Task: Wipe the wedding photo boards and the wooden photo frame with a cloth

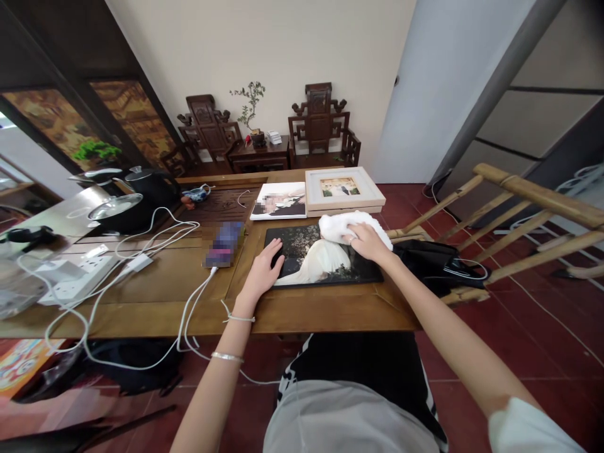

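Note:
A dark photo panel [325,263] showing a white wedding dress lies flat at the table's near edge. My left hand [265,269] rests on its left edge, fingers stretched out and holding nothing. On the panel's upper right part, my right hand [369,241] grips a bunched white cloth [334,226], which overhangs the panel's far right corner. Just behind the panel lie a white-edged photo print [283,202] and a white picture frame [370,190] on a light box-like base.
Left on the wooden table [302,314] are a phone [224,245] on a white cable, a power strip [80,277], a lidded pot [116,214] and a black kettle [151,185]. A bamboo chair [542,201] holding a black bag [425,261] stands at the right.

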`<act>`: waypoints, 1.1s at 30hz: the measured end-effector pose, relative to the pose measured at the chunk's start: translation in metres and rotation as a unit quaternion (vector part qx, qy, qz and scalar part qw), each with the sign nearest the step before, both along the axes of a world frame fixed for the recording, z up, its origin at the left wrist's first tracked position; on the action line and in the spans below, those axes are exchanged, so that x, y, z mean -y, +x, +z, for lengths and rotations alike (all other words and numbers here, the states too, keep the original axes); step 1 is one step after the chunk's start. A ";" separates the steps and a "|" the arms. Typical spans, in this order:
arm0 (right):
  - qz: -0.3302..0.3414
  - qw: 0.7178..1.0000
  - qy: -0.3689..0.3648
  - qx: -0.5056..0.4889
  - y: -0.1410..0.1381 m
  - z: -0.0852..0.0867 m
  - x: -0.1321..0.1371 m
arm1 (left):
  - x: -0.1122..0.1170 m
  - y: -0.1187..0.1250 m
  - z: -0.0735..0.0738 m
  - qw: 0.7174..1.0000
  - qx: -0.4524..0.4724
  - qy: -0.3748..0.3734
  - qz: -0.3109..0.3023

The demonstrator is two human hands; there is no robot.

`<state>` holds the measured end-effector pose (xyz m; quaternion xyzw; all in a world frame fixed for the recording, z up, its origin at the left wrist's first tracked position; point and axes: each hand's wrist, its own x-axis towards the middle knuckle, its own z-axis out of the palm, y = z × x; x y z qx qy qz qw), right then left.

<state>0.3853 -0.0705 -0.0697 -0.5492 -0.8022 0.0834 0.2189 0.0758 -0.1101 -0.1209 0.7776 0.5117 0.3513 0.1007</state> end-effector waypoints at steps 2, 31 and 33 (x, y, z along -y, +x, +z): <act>-0.006 1.000 -0.002 0.006 -0.002 0.003 -0.014 | 0.000 0.000 0.000 1.000 -0.002 -0.001 -0.001; 0.063 0.998 0.027 -0.009 -0.001 -0.008 0.049 | 0.000 0.001 0.000 1.000 0.006 -0.005 0.001; 0.054 0.998 0.019 -0.008 -0.004 -0.004 0.020 | 0.001 0.001 0.001 1.000 0.007 -0.007 0.000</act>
